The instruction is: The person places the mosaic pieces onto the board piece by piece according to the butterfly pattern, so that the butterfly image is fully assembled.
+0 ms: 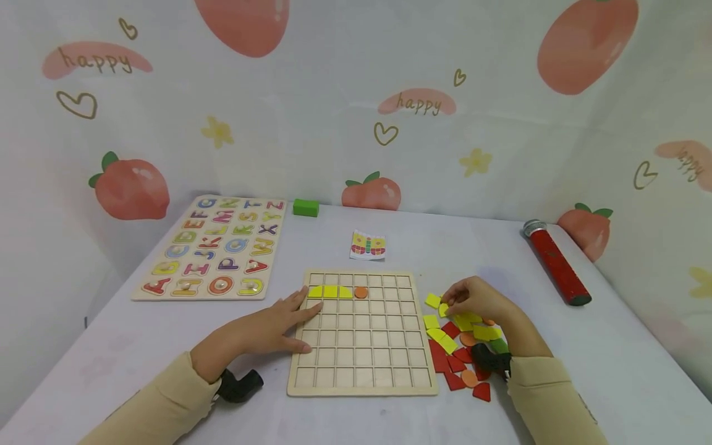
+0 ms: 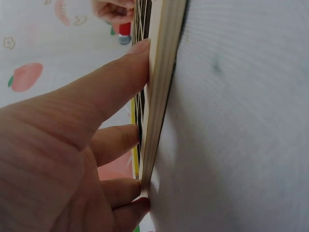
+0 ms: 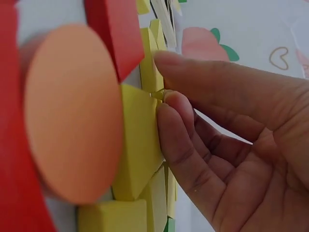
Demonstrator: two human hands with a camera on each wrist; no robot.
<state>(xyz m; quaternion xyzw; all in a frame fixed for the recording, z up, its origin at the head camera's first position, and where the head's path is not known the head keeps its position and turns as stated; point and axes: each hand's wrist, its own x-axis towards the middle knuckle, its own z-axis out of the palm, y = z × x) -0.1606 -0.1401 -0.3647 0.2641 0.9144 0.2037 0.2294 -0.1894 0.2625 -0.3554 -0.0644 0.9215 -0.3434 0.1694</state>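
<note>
A wooden grid board (image 1: 361,390) lies flat on the table. Three yellow pieces (image 1: 330,292) and an orange disc (image 1: 361,292) sit in a row near its top. My left hand (image 1: 272,324) rests on the board's left edge with fingers spread; the left wrist view shows the thumb (image 2: 116,82) against the wooden rim. To the right of the board, my right hand (image 1: 477,301) pinches a small yellow piece (image 1: 443,310) at the pile. Its fingertips partly hide that piece in the right wrist view, where another yellow block (image 3: 140,140) and an orange disc (image 3: 72,113) are close by.
Red pieces (image 1: 455,380) and other loose shapes lie right of the board. A butterfly pattern card (image 1: 368,245) lies behind it. An alphabet puzzle (image 1: 211,247) and green block (image 1: 306,207) are at back left, a red microphone (image 1: 558,264) at back right.
</note>
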